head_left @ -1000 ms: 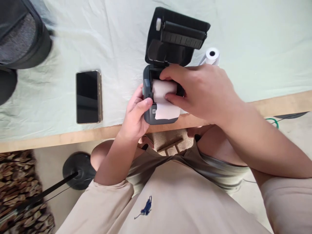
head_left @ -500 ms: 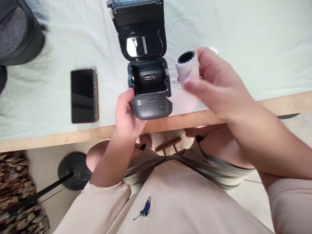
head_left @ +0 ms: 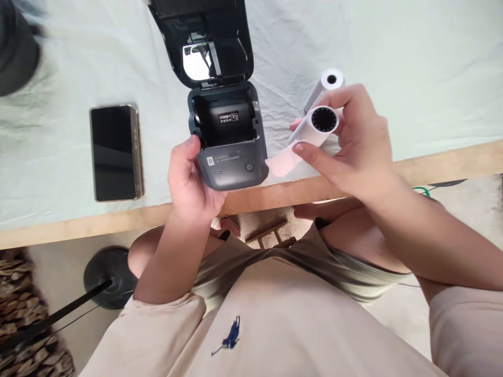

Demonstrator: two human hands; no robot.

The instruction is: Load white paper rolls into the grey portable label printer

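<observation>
A dark grey label printer (head_left: 231, 167) with its lid (head_left: 204, 36) raised sits at the table's front edge; its paper bay shows no roll inside. My left hand (head_left: 196, 180) grips the printer's left side, thumb by the bay's edge and fingers hidden beneath. To the right, my right hand (head_left: 353, 136) holds a white paper roll (head_left: 308, 131) tilted, its dark toothed core facing me. A loose strip of paper (head_left: 285, 159) trails from that roll toward the printer. Just behind, a second white paper roll (head_left: 333, 78) with a small dark core lies on the cloth.
A phone (head_left: 115, 153) with a black screen lies left of the printer. At the far left stands a dark round object (head_left: 15, 50). Pale cloth (head_left: 424, 68) covers the table above its wooden front edge (head_left: 451, 155). A black stand base (head_left: 108, 275) rests on the floor.
My right hand has lowered and turned the paper roll, so its core faces me more. The second roll has come into fuller view. The printer and left hand appear slightly further left.
</observation>
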